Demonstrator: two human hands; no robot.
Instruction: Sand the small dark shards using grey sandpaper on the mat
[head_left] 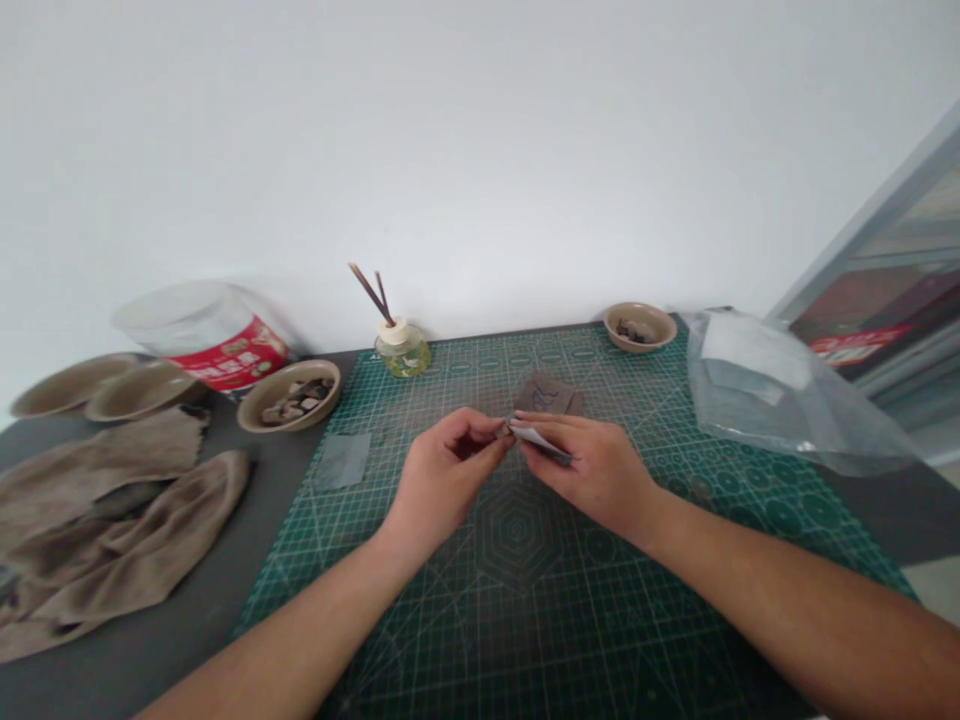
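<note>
**Item 1:** your left hand (446,478), fingers curled and closed, its fingertips (491,428) pinching one end of a folded pale sheet (538,441). The material is too small to identify; it may be paper.

**Item 2:** your right hand (589,472), fingers grasping the other end of the same sheet, laid close together across its upper face. Your two hands nearly touch.

**Item 3:** the folded pale sheet, held clear of the surface between both hands, above the middle of a green self-healing cutting mat (517,590) printed with a grid and a hexagon pattern.

**Item 4:** a small brown square sheet (546,396) with dark marks, lying flat on the mat just beyond your hands.

**Item 5:** a grey rectangular sheet (342,461) lying flat near the mat's left edge.

**Item 6:** a tan bowl (289,395) of dark and pale chunks on the dark counter (165,640), just left of the mat. A matching bowl (640,326) of similar chunks stands at the mat's far edge.

**Item 7:** two shallow tan bowls (105,388), far left, beside a clear plastic tub with a red label (206,335).

**Item 8:** folded taupe cloths (112,530), left on the counter.

**Item 9:** a glass reed diffuser (403,350) with dark sticks, behind the mat.

**Item 10:** a clear plastic bag (780,390), overlapping the mat's right side.
</note>
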